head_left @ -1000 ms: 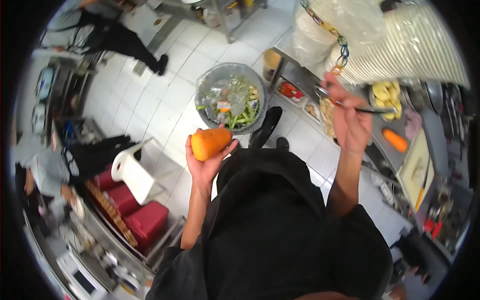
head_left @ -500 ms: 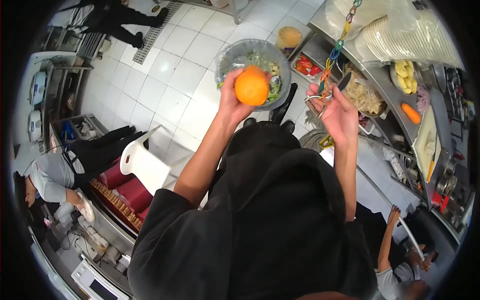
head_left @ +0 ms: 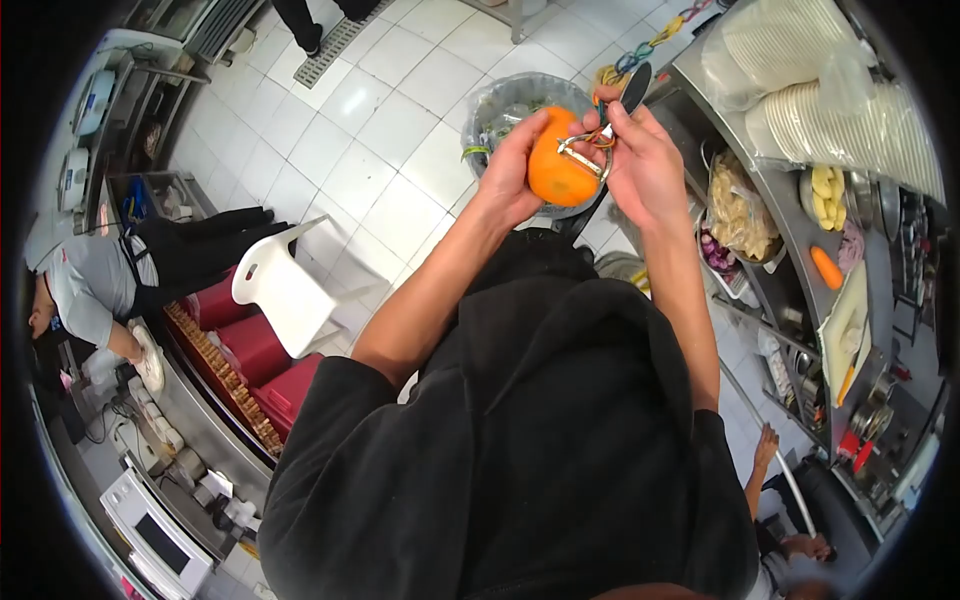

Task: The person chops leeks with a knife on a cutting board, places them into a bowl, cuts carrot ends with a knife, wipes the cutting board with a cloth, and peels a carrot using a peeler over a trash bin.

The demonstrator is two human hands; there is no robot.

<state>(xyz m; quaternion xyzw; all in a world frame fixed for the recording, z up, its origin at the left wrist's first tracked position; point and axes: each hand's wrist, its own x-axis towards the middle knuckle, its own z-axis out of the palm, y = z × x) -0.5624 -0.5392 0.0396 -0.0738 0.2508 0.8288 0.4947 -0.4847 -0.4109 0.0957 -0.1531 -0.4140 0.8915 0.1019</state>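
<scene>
My left hand (head_left: pixel 513 172) is wrapped round the left side of a large orange fruit or vegetable (head_left: pixel 556 172), whose kind I cannot tell. A metal peeler (head_left: pixel 582 158) with a black handle end lies across its right side, held in my right hand (head_left: pixel 640 160). A chain of coloured ties (head_left: pixel 640 55) runs from the peeler up to the right. Partly behind the orange item stands a bin with a clear liner (head_left: pixel 482 115), with green scraps inside.
On the right counter are stacked bowls in plastic (head_left: pixel 830 125), a carrot (head_left: pixel 827 268) and a cutting board (head_left: pixel 848 320). A white chair (head_left: pixel 285 290) stands left. One person (head_left: pixel 95 275) is at the left counter, another (head_left: pixel 765 450) grips a pole at lower right.
Both hands have come together, and the peeler now meets the orange item. The view has shifted, and the item is held further right in it.
</scene>
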